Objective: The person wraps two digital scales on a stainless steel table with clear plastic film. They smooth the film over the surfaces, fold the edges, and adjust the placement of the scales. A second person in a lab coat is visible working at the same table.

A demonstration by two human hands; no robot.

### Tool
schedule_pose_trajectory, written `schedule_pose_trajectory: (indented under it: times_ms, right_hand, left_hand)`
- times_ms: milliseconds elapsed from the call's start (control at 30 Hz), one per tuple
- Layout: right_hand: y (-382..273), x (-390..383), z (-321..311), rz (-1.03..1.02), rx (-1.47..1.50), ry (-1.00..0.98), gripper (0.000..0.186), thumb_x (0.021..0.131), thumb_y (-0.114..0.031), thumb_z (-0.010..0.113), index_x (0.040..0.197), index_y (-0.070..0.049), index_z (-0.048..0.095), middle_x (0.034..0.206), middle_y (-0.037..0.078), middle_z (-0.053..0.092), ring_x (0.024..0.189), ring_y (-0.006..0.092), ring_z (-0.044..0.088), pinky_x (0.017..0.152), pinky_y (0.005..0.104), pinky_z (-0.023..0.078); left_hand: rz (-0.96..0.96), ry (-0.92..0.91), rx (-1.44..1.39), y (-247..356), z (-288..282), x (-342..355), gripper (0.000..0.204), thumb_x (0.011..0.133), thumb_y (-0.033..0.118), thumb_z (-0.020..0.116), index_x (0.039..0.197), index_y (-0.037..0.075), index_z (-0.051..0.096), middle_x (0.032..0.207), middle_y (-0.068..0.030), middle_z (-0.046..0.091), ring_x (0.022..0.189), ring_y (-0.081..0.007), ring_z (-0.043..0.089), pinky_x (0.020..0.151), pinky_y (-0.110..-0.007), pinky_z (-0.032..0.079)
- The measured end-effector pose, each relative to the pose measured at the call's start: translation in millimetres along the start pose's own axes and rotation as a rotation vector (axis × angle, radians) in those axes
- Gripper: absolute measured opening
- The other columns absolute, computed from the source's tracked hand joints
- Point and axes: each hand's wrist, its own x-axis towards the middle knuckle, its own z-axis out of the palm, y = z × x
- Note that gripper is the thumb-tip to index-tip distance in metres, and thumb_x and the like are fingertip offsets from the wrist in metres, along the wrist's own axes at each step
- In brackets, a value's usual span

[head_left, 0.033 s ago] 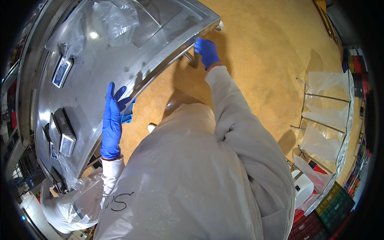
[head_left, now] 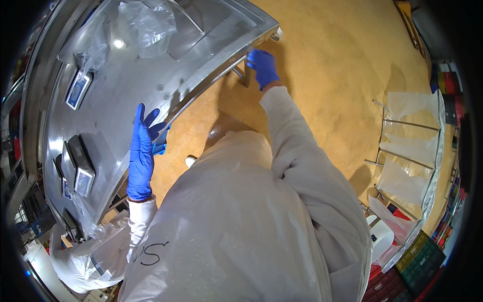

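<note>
My left hand, in a blue glove, is held open with fingers spread beside the front edge of a steel table. My right hand, also gloved in blue, has curled fingers at the table's edge farther forward; whether they touch or hold anything is hidden. On the table lie crumpled clear plastic bags, a scale with a blue panel, and more scales at the near left. A small blue object shows under the edge behind my left hand.
A metal rack hung with translucent plastic sheets stands at right, above coloured crates and a white container. Another person in white is at lower left. Yellow floor surrounds my plastic-aproned body.
My right hand and forearm have shifted very slightly to the right and back toward me. My left hand keeps its spread pose.
</note>
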Motion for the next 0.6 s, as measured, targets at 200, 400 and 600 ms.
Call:
schedule_pose_trajectory:
  times_ms: [200, 400, 600]
  right_hand:
    - [-34.4, 19.0, -22.5, -0.727, -0.85, -0.032, 0.018, 0.077, -0.014, 0.059, 0.087, -0.001, 0.065, 0.076, 0.017, 0.065, 0.072, 0.0297, 0.063, 0.064, 0.0355, 0.049]
    - [-162.3, 0.4, 82.9, -0.817, -1.77, -0.292, 0.023, 0.077, -0.021, 0.058, 0.081, 0.001, 0.065, 0.077, 0.021, 0.064, 0.072, 0.0339, 0.062, 0.07, 0.0373, 0.05]
    - [-257.6, -113.2, 240.4, -0.4, -1.67, -0.889, 0.016, 0.08, -0.017, 0.056, 0.074, -0.003, 0.06, 0.068, 0.006, 0.061, 0.064, 0.0146, 0.059, 0.063, 0.0271, 0.049]
  left_hand:
    - [0.029, 0.032, 0.012, -16.9, -20.5, -1.3, 0.074, 0.092, 0.06, 0.035, 0.146, 0.011, 0.022, 0.135, -0.0161, 0.044, 0.111, -0.0244, 0.053, 0.091, -0.035, 0.043]
    - [0.133, 0.033, -0.06, -8.1, -38.7, -0.2, 0.056, 0.098, 0.042, 0.039, 0.143, 0.008, 0.031, 0.129, -0.0132, 0.05, 0.105, -0.0223, 0.055, 0.09, -0.032, 0.042]
    - [0.191, 0.119, -0.066, 13.6, -76.3, 11.8, 0.05, 0.097, 0.04, 0.043, 0.133, 0.006, 0.047, 0.131, -0.009, 0.051, 0.115, -0.0218, 0.052, 0.099, -0.033, 0.037]
